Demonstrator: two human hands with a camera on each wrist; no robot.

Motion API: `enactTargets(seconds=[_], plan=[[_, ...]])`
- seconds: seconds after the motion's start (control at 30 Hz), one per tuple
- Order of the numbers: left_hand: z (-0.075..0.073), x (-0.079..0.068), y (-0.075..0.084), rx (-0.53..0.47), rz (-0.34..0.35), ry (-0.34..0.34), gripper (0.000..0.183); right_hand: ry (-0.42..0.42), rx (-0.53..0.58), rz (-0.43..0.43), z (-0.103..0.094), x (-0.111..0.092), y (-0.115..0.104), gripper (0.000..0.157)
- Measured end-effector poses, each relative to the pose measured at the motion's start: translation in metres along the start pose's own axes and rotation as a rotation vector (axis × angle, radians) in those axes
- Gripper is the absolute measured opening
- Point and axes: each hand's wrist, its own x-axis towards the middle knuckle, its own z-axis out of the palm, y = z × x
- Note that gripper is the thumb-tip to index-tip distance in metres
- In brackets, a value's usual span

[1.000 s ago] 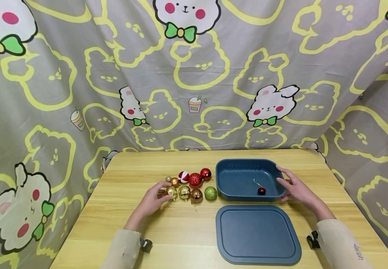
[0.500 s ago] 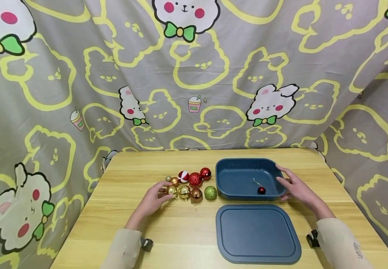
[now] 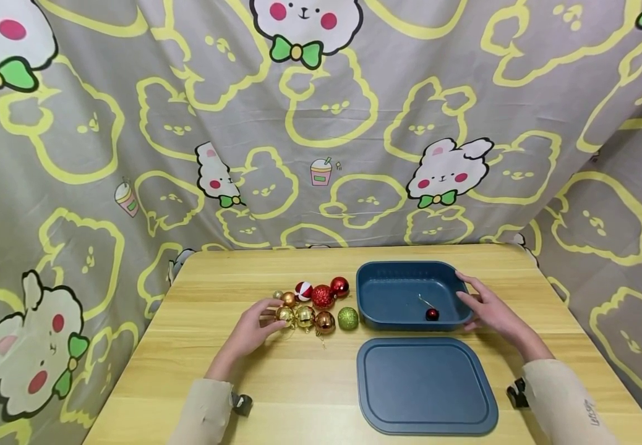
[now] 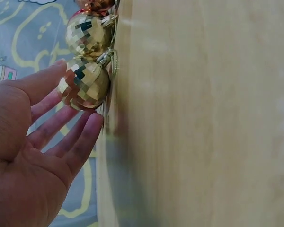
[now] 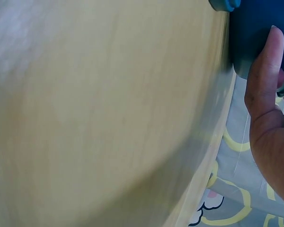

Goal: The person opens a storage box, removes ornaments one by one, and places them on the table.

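Observation:
In the head view my left hand [image 3: 254,326] has its thumb and index finger around a shiny gold faceted Christmas bauble [image 4: 85,85], at the left end of the bauble group. The left wrist view shows the thumb tip at its side and the other fingers spread below it. At the right, my right hand [image 3: 488,312] grips the right end of a dark blue rectangular container [image 3: 396,324]. Its fingers lie over the rim, and the thumb [image 5: 270,54] lies along the outside wall. Inside the container rests one small dark red bauble [image 3: 432,314] with a gold string.
A second gold bauble [image 3: 305,316], a copper bauble [image 3: 325,322], a green glitter bauble [image 3: 347,318], a red glitter bauble [image 3: 323,296] and several others sit left of the container. Its matching blue lid [image 3: 427,386] lies flat in front on the wooden table [image 3: 299,395].
The gold bauble at my left fingers has shifted very slightly right, closer to the second gold one. My right hand and the container stay where they were.

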Motion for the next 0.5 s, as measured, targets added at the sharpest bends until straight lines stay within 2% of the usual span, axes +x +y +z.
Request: enactTargets(seconds=[0.13, 0.3, 0.5], plan=[[-0.003, 0.0, 0.001, 0.019, 0.015, 0.01, 0.049, -0.001, -0.002, -0.002, 0.0, 0.0, 0.0, 0.07], [-0.008, 0.002, 0.008, 0.074, 0.079, 0.056, 0.05, 0.004, -0.011, 0.002, 0.0, 0.0, -0.001, 0.07], [-0.008, 0.007, 0.023, 0.107, 0.094, 0.093, 0.049, 0.003, -0.018, 0.0, 0.0, 0.0, -0.001, 0.07]])
